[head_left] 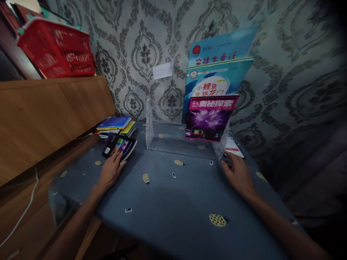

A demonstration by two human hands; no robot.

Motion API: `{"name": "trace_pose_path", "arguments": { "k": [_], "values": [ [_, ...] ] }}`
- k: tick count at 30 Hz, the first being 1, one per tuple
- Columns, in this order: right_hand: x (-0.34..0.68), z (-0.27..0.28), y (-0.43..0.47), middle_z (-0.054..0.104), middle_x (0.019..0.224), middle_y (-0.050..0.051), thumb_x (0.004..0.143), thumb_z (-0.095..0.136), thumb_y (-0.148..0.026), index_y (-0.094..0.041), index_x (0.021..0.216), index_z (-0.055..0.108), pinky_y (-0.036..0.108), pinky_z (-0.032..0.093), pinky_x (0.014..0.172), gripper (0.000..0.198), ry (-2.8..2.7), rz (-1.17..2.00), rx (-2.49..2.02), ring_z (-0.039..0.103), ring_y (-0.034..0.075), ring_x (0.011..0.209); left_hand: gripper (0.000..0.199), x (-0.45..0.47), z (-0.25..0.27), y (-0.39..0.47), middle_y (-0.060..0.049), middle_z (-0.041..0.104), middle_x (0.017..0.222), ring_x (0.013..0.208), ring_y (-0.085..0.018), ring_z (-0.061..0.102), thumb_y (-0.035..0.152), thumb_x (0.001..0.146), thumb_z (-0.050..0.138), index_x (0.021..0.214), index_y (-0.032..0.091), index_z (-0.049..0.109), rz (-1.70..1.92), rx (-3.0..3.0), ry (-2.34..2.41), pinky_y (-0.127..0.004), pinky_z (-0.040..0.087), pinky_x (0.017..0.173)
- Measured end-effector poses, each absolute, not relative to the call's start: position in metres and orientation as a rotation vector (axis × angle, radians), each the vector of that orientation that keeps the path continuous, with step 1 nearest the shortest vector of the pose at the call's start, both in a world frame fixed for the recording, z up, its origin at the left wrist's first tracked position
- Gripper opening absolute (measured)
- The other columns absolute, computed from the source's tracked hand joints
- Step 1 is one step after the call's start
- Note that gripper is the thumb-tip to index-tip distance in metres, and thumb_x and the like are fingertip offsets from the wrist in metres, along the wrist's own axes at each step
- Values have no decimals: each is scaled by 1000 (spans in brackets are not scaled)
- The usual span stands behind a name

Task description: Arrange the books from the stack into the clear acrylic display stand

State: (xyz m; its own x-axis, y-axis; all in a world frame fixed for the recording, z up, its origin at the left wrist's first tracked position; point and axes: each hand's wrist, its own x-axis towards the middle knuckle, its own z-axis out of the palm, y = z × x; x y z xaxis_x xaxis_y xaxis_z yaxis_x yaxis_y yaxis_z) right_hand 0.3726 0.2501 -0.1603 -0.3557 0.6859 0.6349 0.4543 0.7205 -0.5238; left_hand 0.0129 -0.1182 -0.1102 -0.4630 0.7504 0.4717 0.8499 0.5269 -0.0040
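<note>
A dark book [125, 144] with colourful pictures on its cover lies tilted against a pile of books at the left of the table. My left hand [110, 169] is at its near edge, fingers over the cover and thumb along the edge. Near the table's right side, my right hand [238, 173] has its fingers apart, with fingertips by the lower right corner of a clear acrylic book stand [181, 147]; I cannot tell whether they touch it. A magazine with a purple burst [208, 121] stands in the stand's right part, before two taller blue books, the front one [217, 77] overlapping the rear [219, 47].
The book pile [115, 123] sits at the table's back left. Behind my right fingers lies a phone [233, 146] with a lit screen. A red basket [58, 48] stands on a wooden ledge [54, 108] at left. A patterned cloth [159, 195] covers the table.
</note>
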Motion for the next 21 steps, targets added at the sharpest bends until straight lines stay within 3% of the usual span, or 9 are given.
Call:
{"name": "trace_pose_path", "arguments": {
  "k": [7, 12, 15, 21],
  "values": [
    [372, -156, 246, 64, 125, 19, 83, 52, -34, -17, 127, 60, 52, 56, 93, 48, -2023, 393, -906, 66, 33, 109, 51, 56, -127, -140, -8, 62, 141, 129, -35, 58, 58, 89, 58, 132, 30, 63, -390, -1542, -2426, -50, 47, 111],
    [372, -157, 247, 64, 124, 20, 83, 52, -34, -16, 127, 60, 53, 55, 95, 48, -2021, 389, -891, 63, 35, 115, 46, 9, -105, -133, -9, 64, 138, 129, -25, 58, 46, 100, 38, 132, 23, 61, -442, -1600, -2529, -41, 44, 113],
    [372, -157, 247, 64, 124, 18, 83, 52, -33, -19, 125, 60, 55, 55, 96, 46, -2016, 397, -884, 62, 36, 117, 49, -32, -100, -126, -15, 56, 145, 137, -30, 50, 42, 93, 46, 134, 16, 57, -403, -1204, -2655, -46, 40, 115],
    [370, -153, 242, 62, 126, 18, 83, 51, -31, -19, 129, 55, 52, 55, 96, 47, -1988, 396, -896, 62, 34, 118, 55, -55, -117, -121, -20, 68, 126, 121, -33, 63, 45, 94, 33, 126, 8, 59, -404, -1203, -2714, -47, 48, 107]
  ]
}}
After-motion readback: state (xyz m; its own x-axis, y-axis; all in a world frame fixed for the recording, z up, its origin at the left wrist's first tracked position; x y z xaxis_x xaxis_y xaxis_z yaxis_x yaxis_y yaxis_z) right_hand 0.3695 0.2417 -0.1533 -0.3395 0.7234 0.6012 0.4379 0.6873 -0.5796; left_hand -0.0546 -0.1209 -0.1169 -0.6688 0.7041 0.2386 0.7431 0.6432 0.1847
